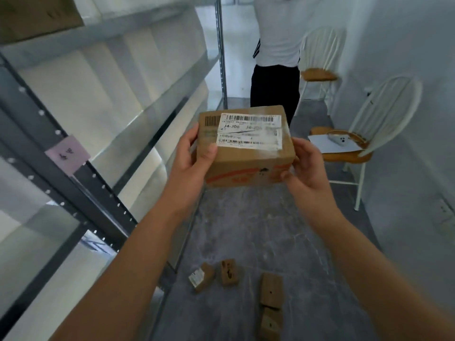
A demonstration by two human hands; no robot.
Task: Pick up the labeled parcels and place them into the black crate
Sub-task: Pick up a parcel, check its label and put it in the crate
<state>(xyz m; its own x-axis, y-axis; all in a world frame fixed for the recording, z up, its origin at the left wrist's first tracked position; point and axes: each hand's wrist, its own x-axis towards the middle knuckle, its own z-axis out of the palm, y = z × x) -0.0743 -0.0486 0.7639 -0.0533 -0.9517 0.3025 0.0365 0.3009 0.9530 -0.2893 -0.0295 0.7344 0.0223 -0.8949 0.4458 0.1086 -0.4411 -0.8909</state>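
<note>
A brown cardboard parcel (248, 153) with a white barcode label on top is held up at chest height in the middle of the view. My left hand (190, 158) grips its left side, thumb on the top edge. My right hand (307, 168) grips its right end, thumb on the front face. Several smaller cardboard parcels lie on the grey floor below: one with a white label (200, 276), one beside it (229, 271), and two stacked end to end (270, 290). No black crate is in view.
A tall metal shelving rack (98, 134) runs along the left. A person in a white shirt and dark trousers (278, 57) stands ahead in the aisle. Two white chairs with wooden seats (344, 148) stand at the right wall, the nearer one bearing paper and a small device.
</note>
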